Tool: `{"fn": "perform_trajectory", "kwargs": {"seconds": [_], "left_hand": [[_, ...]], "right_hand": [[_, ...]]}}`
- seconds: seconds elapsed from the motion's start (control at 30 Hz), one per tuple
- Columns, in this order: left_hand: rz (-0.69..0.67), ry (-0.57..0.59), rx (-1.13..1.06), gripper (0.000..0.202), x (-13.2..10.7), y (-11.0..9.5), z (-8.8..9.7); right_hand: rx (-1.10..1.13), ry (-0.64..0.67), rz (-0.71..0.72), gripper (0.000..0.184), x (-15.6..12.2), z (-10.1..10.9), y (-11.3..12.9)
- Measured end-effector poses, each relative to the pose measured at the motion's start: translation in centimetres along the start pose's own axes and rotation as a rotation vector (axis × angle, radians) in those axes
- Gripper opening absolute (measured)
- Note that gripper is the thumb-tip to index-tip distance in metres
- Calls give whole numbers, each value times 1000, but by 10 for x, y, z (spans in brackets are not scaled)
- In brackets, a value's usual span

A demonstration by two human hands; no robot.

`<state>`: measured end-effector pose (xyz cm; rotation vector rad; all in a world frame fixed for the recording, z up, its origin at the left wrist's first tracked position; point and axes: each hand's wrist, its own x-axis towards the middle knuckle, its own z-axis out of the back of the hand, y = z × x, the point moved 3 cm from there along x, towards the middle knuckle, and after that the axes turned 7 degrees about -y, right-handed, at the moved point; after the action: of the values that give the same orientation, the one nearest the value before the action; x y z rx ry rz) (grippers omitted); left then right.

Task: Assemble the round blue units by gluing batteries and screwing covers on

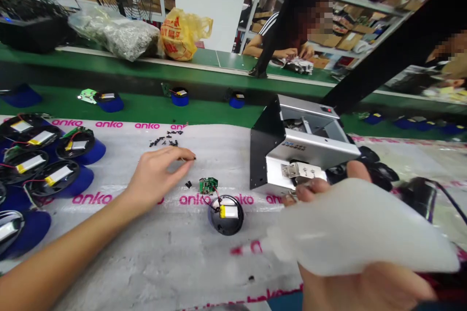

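My left hand [156, 175] reaches over the white plastic sheet [153, 252], fingertips pinched on a tiny black part near a scatter of small black parts [166, 138]. My right hand [328, 204] is closed on a translucent white soft piece [357, 233] in front of a silver and black machine [299, 146]. Between the hands lies a round black housing [226, 214] with a yellow-taped battery, wired to a small green circuit board [208, 185]. One loose black part [188, 184] lies beside the board.
Several blue-and-black housings with batteries [44, 165] crowd the left. More blue units [180, 96] ride the green conveyor [146, 107]. A yellow bag [182, 34] and a grey bag [116, 34] sit on the far ledge. Another person [292, 34] works opposite.
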<state>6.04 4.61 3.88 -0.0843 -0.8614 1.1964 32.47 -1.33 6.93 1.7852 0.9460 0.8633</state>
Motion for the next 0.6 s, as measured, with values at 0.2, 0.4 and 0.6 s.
{"fn": "perform_trajectory", "kwargs": {"seconds": [0.2, 0.4, 0.6], "left_hand": [[-93, 114, -552, 20, -17, -41, -8], [-259, 176, -491, 24, -25, -44, -14], [-342, 201, -384, 25, -27, -44, -14]], "right_hand": [[73, -87, 117, 57, -13, -8, -9], [19, -113, 136, 52, -19, -2, -7], [5, -169, 177, 55, -15, 0, -8]]}}
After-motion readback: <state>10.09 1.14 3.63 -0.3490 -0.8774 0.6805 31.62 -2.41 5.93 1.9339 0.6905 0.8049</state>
